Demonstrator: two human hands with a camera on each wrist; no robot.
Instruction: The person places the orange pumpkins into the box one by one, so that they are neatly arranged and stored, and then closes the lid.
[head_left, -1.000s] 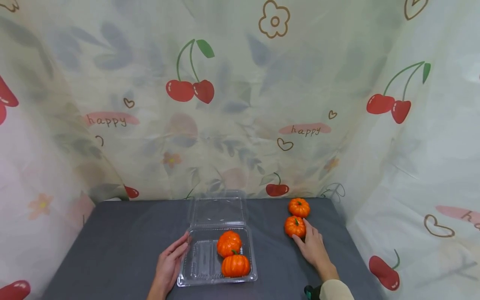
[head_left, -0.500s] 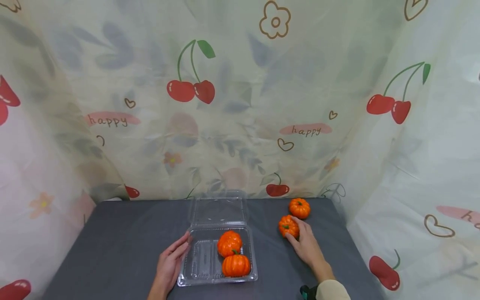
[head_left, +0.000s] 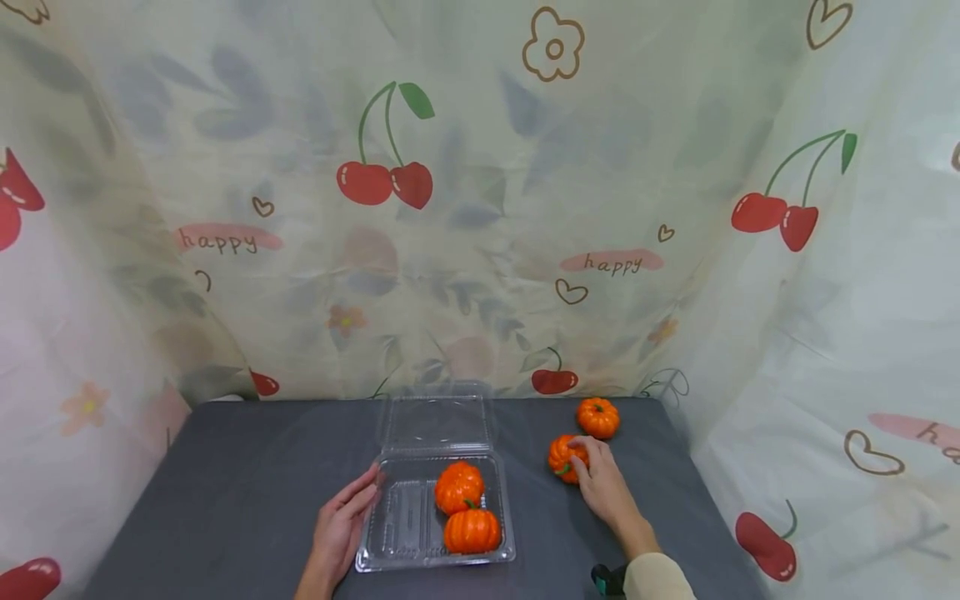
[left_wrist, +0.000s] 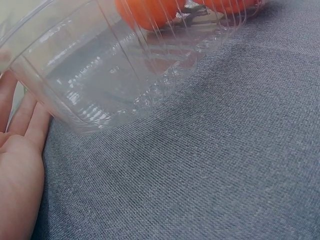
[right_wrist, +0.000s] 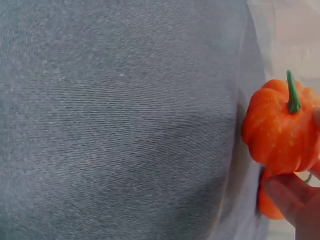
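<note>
My right hand [head_left: 609, 493] pinches a small orange toy pumpkin [head_left: 561, 457] between thumb and fingers, right of the container. Seen from the right wrist, this pumpkin [right_wrist: 278, 131] has its green stem tilted upward, and the thumb [right_wrist: 295, 197] lies against its side. At the container's left wall, my left hand [head_left: 339, 531] touches the clear plastic clamshell container [head_left: 405, 521] with fairly straight fingers. Its lid [head_left: 437, 421] is folded back. Two pumpkins, one behind [head_left: 459, 487] and one in front [head_left: 472, 532], sit in the container's right half.
Another orange pumpkin [head_left: 597, 417] stands near the back right edge of the grey cloth-covered table [head_left: 247, 492]. A patterned curtain [head_left: 465, 250] hangs behind the table and along both sides.
My right hand has shifted leftward with the pumpkin, which has tipped so its stem points more toward me. The left hand and the container have stayed in place.
</note>
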